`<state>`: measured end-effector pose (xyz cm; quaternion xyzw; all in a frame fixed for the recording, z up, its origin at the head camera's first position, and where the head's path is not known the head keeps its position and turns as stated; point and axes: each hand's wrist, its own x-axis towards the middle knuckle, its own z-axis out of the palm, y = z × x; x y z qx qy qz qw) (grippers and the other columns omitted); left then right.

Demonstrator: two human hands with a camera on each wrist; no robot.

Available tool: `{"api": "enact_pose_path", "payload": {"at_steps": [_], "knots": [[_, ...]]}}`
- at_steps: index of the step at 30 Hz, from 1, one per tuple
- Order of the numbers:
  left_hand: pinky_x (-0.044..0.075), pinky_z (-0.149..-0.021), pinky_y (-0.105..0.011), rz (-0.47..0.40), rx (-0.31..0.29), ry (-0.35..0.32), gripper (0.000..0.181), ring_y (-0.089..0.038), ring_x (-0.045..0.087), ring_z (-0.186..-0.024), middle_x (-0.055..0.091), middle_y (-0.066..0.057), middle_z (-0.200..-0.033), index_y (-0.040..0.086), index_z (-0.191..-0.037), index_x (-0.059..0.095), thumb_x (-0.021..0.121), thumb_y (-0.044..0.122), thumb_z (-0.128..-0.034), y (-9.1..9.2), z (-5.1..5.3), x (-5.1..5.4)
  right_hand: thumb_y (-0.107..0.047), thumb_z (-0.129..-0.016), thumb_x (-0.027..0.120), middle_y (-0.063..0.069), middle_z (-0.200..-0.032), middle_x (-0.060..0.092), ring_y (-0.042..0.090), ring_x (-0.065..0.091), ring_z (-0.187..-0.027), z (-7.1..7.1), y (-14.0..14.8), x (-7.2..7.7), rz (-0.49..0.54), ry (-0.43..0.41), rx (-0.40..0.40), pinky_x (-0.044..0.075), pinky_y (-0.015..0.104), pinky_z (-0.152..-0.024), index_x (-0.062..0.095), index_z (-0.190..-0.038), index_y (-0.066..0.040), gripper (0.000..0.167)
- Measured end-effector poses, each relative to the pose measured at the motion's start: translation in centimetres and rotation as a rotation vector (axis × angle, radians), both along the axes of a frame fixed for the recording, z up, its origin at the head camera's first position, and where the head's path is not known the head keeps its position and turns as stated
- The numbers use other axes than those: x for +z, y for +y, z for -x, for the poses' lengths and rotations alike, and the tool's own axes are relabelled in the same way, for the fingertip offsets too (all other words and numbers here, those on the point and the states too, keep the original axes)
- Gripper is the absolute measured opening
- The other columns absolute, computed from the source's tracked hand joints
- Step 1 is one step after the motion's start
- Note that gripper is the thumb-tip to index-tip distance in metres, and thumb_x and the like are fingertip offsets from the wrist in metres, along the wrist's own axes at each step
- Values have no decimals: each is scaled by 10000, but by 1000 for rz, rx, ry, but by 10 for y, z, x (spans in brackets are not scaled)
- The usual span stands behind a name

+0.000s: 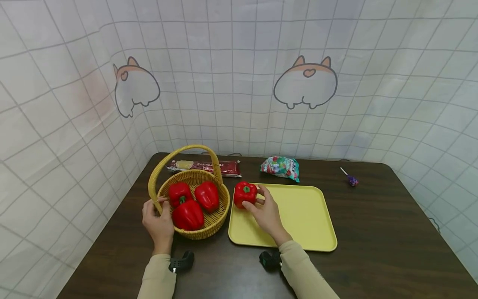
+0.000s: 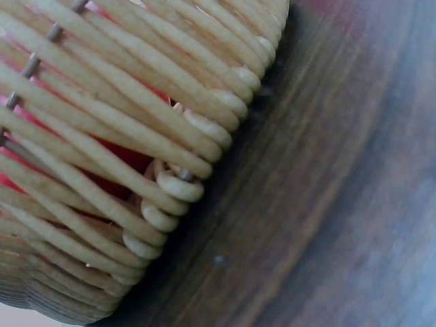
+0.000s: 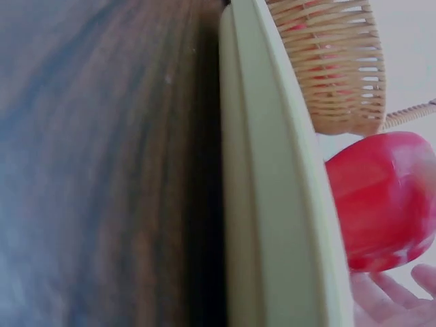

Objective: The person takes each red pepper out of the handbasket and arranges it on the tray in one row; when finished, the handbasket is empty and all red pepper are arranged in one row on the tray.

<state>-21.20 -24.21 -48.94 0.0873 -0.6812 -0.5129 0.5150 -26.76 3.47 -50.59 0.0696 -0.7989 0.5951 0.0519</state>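
Note:
My left hand (image 1: 159, 224) grips the yellow wicker basket (image 1: 220, 220) at the near left foot of its handle. Three red bell peppers (image 1: 188, 216) lie inside the basket; its wall (image 2: 129, 102) fills much of the left wrist view. To the right, my right hand (image 1: 267, 214) holds another red bell pepper (image 1: 242, 193) by its right side, thumb in front. That pepper is at the left end of the yellow tray (image 1: 298, 216). In the right wrist view, fingers (image 3: 392, 296) show beside the pepper (image 3: 381, 197), partly cut off by the tray rim.
Behind the basket lies a dark red packet (image 1: 228, 168). A teal snack bag (image 1: 281, 167) sits beyond the tray's back edge. Farther right on the dark wooden table (image 1: 384, 232) is a purple lollipop (image 1: 352, 180). A white gridded curtain (image 1: 239, 83) surrounds the table's back and sides.

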Motion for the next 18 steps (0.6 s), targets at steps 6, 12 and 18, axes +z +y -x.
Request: {"api": "enact_pose_path", "payload": {"at_steps": [6, 12, 18], "knots": [[364, -794, -156, 3, -4, 1, 58, -330, 519, -968, 576, -295, -988, -137, -902, 650, 626, -116, -854, 1, 0, 2, -391, -925, 650, 150, -1388, 498, 371, 509, -1193, -3, 2, 12, 67, 146, -96, 405, 496, -1022, 419, -1420, -70, 634], [375, -800, -158, -5, -5, -4, 42, -283, 525, -974, 583, -279, -1003, -73, -889, 656, 620, -87, -870, 1, 0, 4, -227, -920, 675, 126, -1300, 556, 374, 500, -1077, -13, -3, 28, 124, 316, -103, 441, 497, -898, 519, -1323, -82, 456], [371, -813, -167, -15, -10, 3, 48, -342, 524, -985, 583, -296, -1012, -71, -895, 658, 621, -86, -869, 1, -2, 3, -92, -898, 678, 197, -1231, 569, 412, 553, -986, -29, -19, 41, 158, 384, 6, 485, 536, -837, 562, -1261, -25, 387]]}}
